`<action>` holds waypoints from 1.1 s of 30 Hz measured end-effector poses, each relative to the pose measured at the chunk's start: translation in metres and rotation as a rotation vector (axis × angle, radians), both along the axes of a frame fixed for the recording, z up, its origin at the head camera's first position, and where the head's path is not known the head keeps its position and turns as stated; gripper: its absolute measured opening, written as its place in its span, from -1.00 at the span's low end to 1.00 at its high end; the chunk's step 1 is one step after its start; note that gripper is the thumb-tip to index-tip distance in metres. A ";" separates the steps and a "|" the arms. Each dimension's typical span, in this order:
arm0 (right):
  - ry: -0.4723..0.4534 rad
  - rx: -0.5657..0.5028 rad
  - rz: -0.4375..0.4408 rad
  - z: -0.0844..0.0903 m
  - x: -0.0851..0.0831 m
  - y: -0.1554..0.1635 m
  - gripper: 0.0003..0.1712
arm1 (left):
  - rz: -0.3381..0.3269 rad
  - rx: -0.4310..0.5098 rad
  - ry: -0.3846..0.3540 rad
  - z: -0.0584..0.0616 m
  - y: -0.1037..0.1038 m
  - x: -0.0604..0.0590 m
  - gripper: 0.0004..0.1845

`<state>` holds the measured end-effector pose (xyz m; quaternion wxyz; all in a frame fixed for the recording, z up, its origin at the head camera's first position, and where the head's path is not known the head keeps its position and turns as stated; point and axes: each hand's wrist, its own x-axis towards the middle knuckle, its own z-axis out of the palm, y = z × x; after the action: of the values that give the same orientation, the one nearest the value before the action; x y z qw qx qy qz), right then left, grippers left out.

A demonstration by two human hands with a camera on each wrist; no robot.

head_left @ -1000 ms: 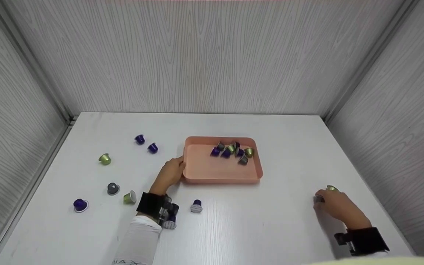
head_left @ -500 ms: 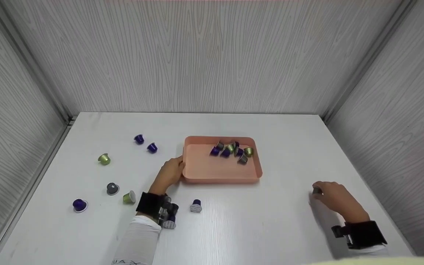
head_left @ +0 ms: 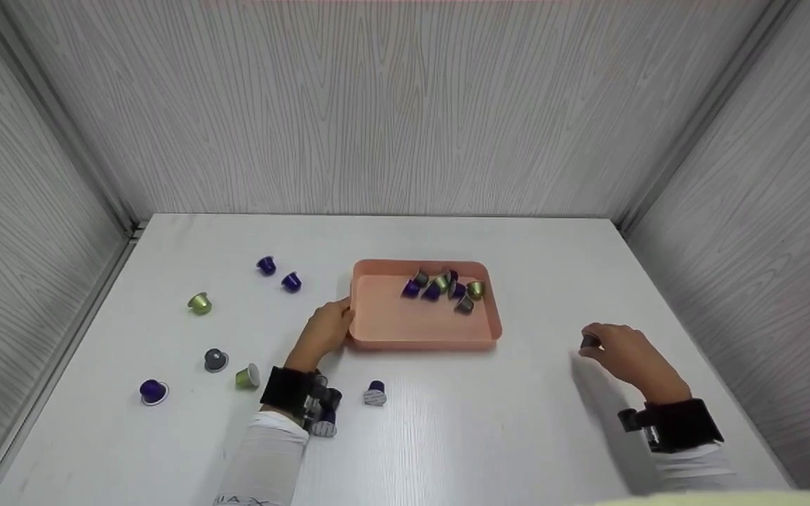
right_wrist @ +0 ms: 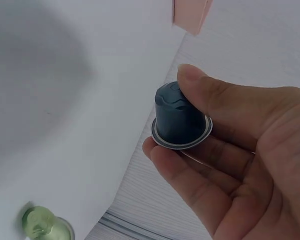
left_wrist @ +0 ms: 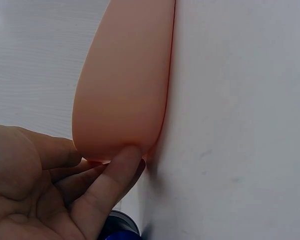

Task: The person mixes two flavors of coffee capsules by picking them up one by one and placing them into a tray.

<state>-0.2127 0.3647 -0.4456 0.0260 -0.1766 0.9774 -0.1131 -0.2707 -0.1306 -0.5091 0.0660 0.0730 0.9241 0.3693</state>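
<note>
While the left hand (head_left: 325,332) rests against the left wall of the pink tray (head_left: 391,330), fingers straight and pressing on its corner rather than curled round it, the right hand (head_left: 626,355) has risen from the right edge of the table (head_left: 517,436) and moved toward the tray. A second ago it was down on the surface beside a green capsule; now it is lifted clear, with a dark grey capsule (right_wrist: 179,117) pinched between thumb and fingers, dome toward the thumb, foil rim toward the palm. The green capsule (right_wrist: 42,222) is left behind on the table below the hand. In my judgement the pick-up is complete and the carry is under way. The tray has not shifted. A cluster of capsules (head_left: 444,287) lies at its far edge. Loose purple, green and grey capsules lie toward the left edge of the table.
</note>
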 end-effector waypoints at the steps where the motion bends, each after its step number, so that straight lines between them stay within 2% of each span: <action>1: 0.005 -0.008 0.001 0.001 -0.001 -0.002 -0.85 | 0.001 0.002 -0.004 0.000 0.000 0.000 -0.56; 9: 0.036 -0.012 0.002 0.005 -0.016 -0.022 -0.68 | 0.016 0.014 -0.024 0.000 -0.002 -0.001 -0.57; 14: 0.069 -0.013 0.028 0.007 -0.026 -0.039 -0.68 | 0.020 0.016 -0.015 0.000 -0.001 -0.001 -0.59; 19: 0.094 -0.045 0.046 0.010 -0.036 -0.057 -0.75 | 0.023 0.013 -0.031 0.000 -0.001 0.000 -0.56; 27: 0.154 -0.087 0.097 0.013 -0.052 -0.088 -0.69 | 0.035 0.024 -0.055 -0.001 0.001 -0.001 -0.55; 33: 0.128 -0.114 0.113 0.015 -0.063 -0.109 -0.67 | 0.030 0.023 -0.036 -0.001 0.001 0.000 -0.59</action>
<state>-0.2753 0.2561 -0.4305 -0.0404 -0.2393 0.9576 -0.1553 -0.2708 -0.1296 -0.5101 0.0763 0.0533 0.9195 0.3819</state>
